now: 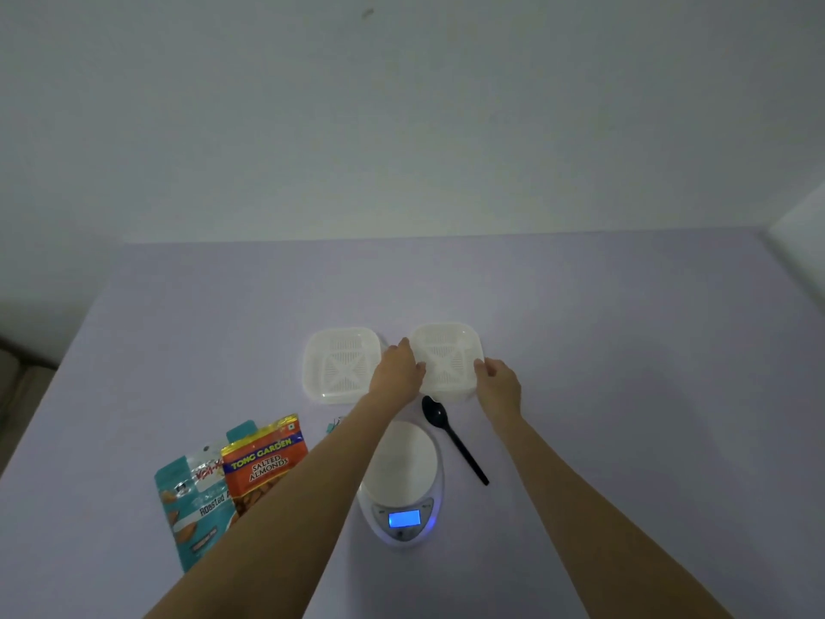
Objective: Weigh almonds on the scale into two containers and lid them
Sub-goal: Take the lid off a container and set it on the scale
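A: Hands first. The left hand (pixel 398 366) and right hand (pixel 499 381) each have a grip on an opposite edge of the right container (pixel 444 356), fingers curled onto its rim, grasping it from both sides.

B: Is it off the bench (pixel 625 395) yet?

A: I cannot tell; its near edge looks slightly raised, but that may be the angle. It seems lidded, with a ribbed cross pattern on top.

B: And around it?

A: The left container (pixel 341 364) sits just beside it, partly under the left wrist. The black spoon (pixel 453 437) lies just in front, and the scale (pixel 402 480) is nearer the person, display lit, platform bare. 2 almond bags (pixel 232 480) lie to the left, still unopened as far as I can see.

B: What could go wrong?

A: Likely next is opening this container. If the lid pops loose suddenly, the light tub could flip or knock the spoon. Carrying it low over the scale could bump the platform and upset the reading.
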